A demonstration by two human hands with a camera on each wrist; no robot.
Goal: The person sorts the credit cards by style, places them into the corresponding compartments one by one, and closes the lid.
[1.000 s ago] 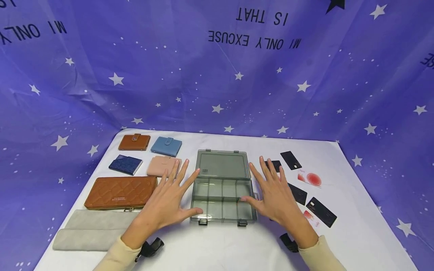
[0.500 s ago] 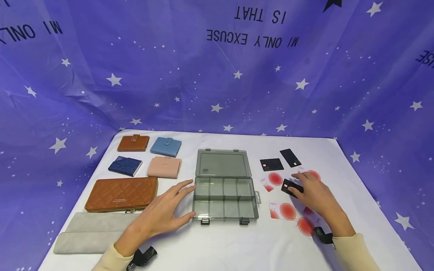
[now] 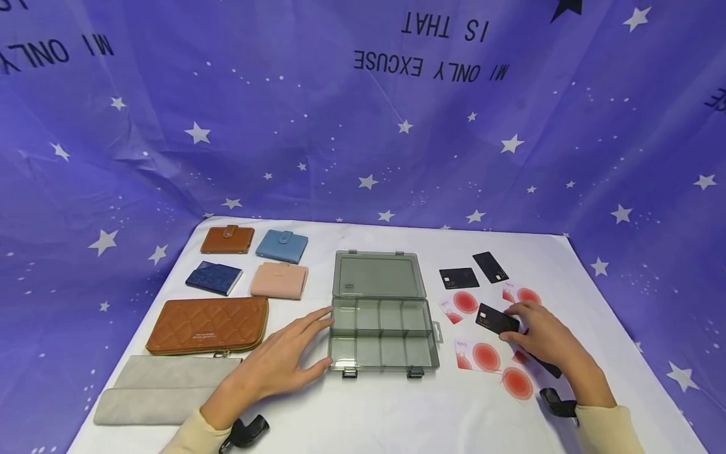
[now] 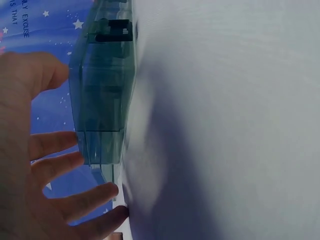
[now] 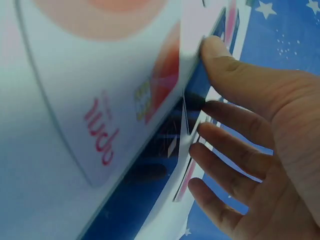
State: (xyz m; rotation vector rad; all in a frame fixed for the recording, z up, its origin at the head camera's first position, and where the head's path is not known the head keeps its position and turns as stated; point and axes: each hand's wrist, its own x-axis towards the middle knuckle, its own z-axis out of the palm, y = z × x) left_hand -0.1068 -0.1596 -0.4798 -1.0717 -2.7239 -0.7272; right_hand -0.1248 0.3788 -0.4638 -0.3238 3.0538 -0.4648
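A clear grey plastic compartment box [image 3: 381, 331] lies in the middle with its lid folded back. My left hand [image 3: 278, 359] rests at the box's left side, thumb and fingers spread out and fingertips at its edge. The left wrist view has the same box [image 4: 102, 90] beside my fingers. On the right, my right hand [image 3: 541, 334] pinches the right end of a black VIP card [image 3: 490, 318] between thumb and fingers. Another black card [image 3: 549, 366] lies partly under that hand. In the right wrist view, the thumb lies along a dark card's edge.
Red-and-white cards [image 3: 486, 357] and two more black cards [image 3: 459, 278] lie scattered at right. At left are small brown [image 3: 227, 240], blue [image 3: 282, 246], navy [image 3: 213, 278] and pink [image 3: 280, 280] wallets, a quilted brown wallet [image 3: 207, 325] and a grey pouch [image 3: 155, 407].
Both hands were spread over the box's sides. The right hand moved right to the black card and now pinches its end. The left hand shifted slightly and stays at the box's left edge.
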